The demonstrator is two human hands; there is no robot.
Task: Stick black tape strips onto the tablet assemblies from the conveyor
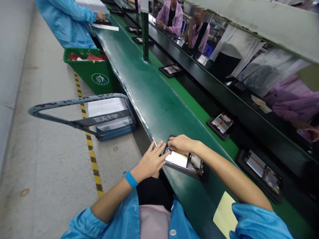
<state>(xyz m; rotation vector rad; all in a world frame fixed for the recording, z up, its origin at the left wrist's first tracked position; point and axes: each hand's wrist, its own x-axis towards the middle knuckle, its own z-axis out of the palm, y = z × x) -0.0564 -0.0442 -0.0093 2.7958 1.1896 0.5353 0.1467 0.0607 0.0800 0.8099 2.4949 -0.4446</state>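
An opened tablet (176, 159), its silver battery and circuit board exposed, lies in a black tray (185, 171) at the edge of the green bench. My left hand (151, 161) rests at the tablet's near left end with its fingers stretched out and spread. Across the bench reaches my right arm, and my right hand (181, 143) is over the far left corner of the tablet. Its fingers are bent and pressed together there; whatever they pinch is too small or hidden to make out.
Similar tablets in black trays (220, 125) sit along the line on the right. A yellow paper (225, 214) lies by my right sleeve. Left of the bench (149, 96) stand a hand trolley (82, 103) and a green bin (89, 71). Co-workers sit across and ahead. A post (145, 36) rises from the bench.
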